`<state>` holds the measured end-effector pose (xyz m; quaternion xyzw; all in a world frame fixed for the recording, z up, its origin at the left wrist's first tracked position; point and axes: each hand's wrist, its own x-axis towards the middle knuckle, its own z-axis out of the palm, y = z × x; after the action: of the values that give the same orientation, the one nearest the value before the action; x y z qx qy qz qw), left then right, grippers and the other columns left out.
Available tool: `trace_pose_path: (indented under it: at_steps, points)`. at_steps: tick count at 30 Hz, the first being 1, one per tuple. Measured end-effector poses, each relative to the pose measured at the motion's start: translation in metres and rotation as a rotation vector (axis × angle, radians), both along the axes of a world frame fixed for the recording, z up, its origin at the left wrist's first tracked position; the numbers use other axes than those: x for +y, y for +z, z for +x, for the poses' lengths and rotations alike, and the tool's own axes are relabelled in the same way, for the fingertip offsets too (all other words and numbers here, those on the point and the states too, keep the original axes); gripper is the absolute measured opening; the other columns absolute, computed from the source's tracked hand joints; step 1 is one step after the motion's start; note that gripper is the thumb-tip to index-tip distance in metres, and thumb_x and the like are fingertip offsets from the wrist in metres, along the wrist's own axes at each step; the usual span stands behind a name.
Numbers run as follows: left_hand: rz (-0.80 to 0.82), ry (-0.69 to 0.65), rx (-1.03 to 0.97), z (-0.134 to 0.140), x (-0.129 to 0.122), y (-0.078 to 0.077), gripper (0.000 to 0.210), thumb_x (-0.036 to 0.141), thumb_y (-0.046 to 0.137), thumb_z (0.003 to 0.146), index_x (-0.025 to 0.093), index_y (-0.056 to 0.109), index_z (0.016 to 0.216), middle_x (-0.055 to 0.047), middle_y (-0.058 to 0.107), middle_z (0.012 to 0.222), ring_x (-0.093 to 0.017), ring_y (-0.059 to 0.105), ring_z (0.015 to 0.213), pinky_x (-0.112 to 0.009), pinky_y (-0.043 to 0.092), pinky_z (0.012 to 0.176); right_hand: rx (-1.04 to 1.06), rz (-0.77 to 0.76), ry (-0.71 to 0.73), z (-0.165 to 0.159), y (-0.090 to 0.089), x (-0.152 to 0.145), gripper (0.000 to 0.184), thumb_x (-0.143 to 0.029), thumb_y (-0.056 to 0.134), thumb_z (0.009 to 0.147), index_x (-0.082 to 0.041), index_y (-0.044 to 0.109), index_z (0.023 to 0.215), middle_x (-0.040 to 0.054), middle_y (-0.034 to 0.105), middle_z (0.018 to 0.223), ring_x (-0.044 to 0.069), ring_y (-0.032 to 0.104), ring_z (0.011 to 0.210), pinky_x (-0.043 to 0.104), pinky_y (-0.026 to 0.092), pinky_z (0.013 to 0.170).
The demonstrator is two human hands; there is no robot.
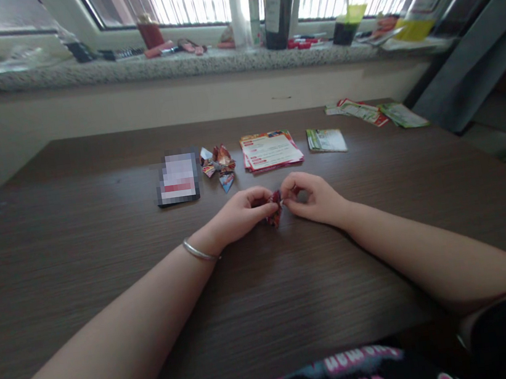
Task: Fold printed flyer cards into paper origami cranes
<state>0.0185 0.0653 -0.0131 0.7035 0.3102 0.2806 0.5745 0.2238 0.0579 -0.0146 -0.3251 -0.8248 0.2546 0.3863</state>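
Observation:
Over the middle of the table, my left hand [246,214] pinches a small red-brown patterned piece of folded paper [276,216] between thumb and fingers. At the paper's right edge, the thumb and fingertips of my right hand [314,199] are closed together on it. Part of the paper is hidden behind the fingers. Just beyond my left hand lie several folded paper pieces [220,164] with a similar print. Past both hands is a stack of printed red and cream paper sheets [272,151].
On the table [79,249], a blurred-out dark-edged rectangular object [177,177] lies left of the folded pieces. A small stack of green and white papers [327,140] is at right, with loose leaflets [364,111] farther back. Bottles and small items crowd the stone windowsill [199,65].

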Motion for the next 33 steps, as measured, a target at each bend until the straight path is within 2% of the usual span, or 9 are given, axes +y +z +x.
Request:
trace_pose_path:
  at_steps: [4, 11, 17, 24, 28, 33]
  points:
    - [-0.01, -0.034, 0.013, 0.0, 0.001, -0.002, 0.019, 0.034, 0.062, 0.084, 0.014, 0.061, 0.082, 0.0, 0.063, 0.072, -0.011, 0.057, 0.066, -0.025, 0.045, 0.066, -0.13, 0.204, 0.015, 0.005, 0.003, 0.0, 0.005, -0.016, 0.058, 0.08, -0.021, 0.058, 0.081, 0.0029, 0.062, 0.081, 0.016, 0.055, 0.076, 0.031, 0.046, 0.071]
    - [0.032, 0.026, 0.084, 0.003, -0.001, 0.001, 0.023, 0.037, 0.062, 0.081, 0.014, 0.062, 0.081, 0.0, 0.063, 0.072, -0.012, 0.056, 0.067, -0.025, 0.045, 0.066, -0.137, 0.344, -0.056, 0.004, 0.002, -0.001, 0.005, -0.02, 0.057, 0.086, -0.021, 0.061, 0.083, 0.003, 0.066, 0.08, 0.016, 0.059, 0.077, 0.03, 0.048, 0.073]
    - [0.026, 0.149, 0.063, 0.008, -0.007, 0.002, 0.025, 0.039, 0.066, 0.076, 0.014, 0.059, 0.076, 0.002, 0.059, 0.068, -0.01, 0.053, 0.061, -0.023, 0.042, 0.059, -0.145, 0.356, -0.108, 0.003, 0.003, -0.003, 0.004, -0.018, 0.059, 0.084, -0.02, 0.062, 0.083, 0.0027, 0.067, 0.079, 0.015, 0.061, 0.076, 0.03, 0.049, 0.073]
    - [0.042, 0.176, 0.016, 0.01, -0.01, 0.002, 0.025, 0.038, 0.065, 0.078, 0.015, 0.058, 0.073, 0.002, 0.059, 0.066, -0.01, 0.052, 0.06, -0.022, 0.041, 0.058, -0.147, 0.371, -0.189, 0.001, 0.003, -0.005, 0.003, -0.018, 0.061, 0.082, -0.02, 0.061, 0.08, 0.0018, 0.065, 0.075, 0.015, 0.06, 0.072, 0.029, 0.048, 0.07]
    - [0.115, 0.214, 0.044, 0.01, -0.01, 0.001, 0.025, 0.037, 0.062, 0.081, 0.015, 0.058, 0.07, 0.002, 0.057, 0.063, -0.01, 0.051, 0.059, -0.022, 0.04, 0.057, -0.174, 0.379, -0.177, 0.0, 0.003, -0.004, 0.003, -0.018, 0.06, 0.081, -0.02, 0.062, 0.081, 0.0027, 0.067, 0.08, 0.016, 0.061, 0.077, 0.03, 0.049, 0.074]
    - [0.143, 0.22, 0.059, 0.01, -0.011, 0.002, 0.025, 0.036, 0.061, 0.082, 0.015, 0.058, 0.069, 0.002, 0.057, 0.062, -0.01, 0.051, 0.058, -0.022, 0.04, 0.057, -0.137, 0.31, -0.173, 0.0, 0.001, -0.003, 0.006, -0.015, 0.061, 0.079, -0.02, 0.063, 0.08, 0.0022, 0.068, 0.08, 0.015, 0.061, 0.075, 0.029, 0.049, 0.072]
